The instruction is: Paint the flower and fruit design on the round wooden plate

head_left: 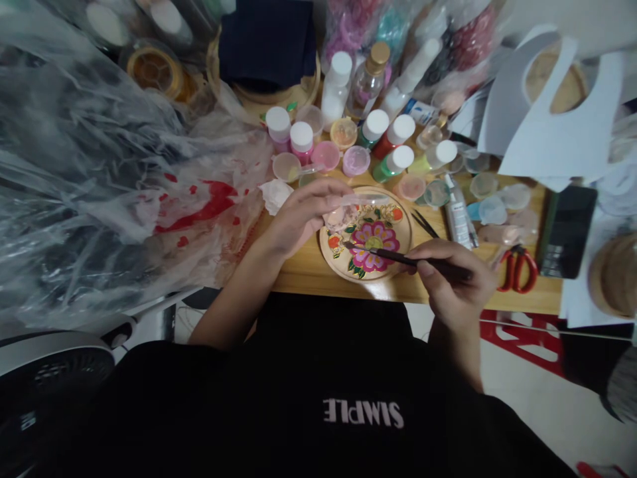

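Observation:
A round wooden disc (404, 244) with a painted pink flower and green leaves lies on the wooden table (308, 272) in front of me. My right hand (455, 282) is closed on a dark thin brush (398, 257), its tip resting near the flower's left edge. My left hand (306, 212) hovers over the disc's upper left, fingers pinched on a small clear plastic cup (343, 216) with a clear stick or dropper (365, 198) across it.
Paint bottles with white caps (393, 136) and small clear cups (326, 156) crowd the table's back. Crumpled clear plastic (89, 199) with red stains fills the left. Red-handled scissors (517, 269), a tube (458, 216), tweezers (424, 224) and a dark phone (567, 229) lie to the right.

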Motion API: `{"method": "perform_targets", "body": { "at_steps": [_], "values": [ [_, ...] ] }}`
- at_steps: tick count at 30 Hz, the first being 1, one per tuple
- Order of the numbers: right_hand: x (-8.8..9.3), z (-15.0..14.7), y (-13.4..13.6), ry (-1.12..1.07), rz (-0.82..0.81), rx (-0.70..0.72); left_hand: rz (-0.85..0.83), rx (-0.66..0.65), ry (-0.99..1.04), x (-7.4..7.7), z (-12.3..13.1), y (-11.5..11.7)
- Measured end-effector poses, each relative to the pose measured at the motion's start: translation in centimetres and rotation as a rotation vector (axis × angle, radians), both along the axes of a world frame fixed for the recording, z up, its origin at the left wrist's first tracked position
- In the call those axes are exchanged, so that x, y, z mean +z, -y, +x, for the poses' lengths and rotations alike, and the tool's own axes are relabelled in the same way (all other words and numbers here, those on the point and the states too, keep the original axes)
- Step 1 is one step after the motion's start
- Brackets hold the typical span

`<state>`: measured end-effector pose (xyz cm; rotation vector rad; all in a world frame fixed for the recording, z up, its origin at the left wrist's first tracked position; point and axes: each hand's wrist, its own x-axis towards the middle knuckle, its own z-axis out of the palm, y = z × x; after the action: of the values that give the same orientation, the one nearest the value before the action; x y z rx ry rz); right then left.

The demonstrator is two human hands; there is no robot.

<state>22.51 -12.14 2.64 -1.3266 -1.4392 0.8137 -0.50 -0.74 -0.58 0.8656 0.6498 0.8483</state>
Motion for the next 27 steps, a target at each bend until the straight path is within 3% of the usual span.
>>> {"method": "perform_targets", "body": {
  "at_steps": [6, 27],
  "values": [
    [0.08, 0.13, 0.04, 0.027, -0.025, -0.003, -0.071, 0.021, 0.052, 0.24, 0.09, -0.02],
    [-0.04, 0.07, 0.17, -0.008, 0.016, 0.022, -0.087, 0.043, 0.043, 0.74, 0.03, 0.12]
  ]
}}
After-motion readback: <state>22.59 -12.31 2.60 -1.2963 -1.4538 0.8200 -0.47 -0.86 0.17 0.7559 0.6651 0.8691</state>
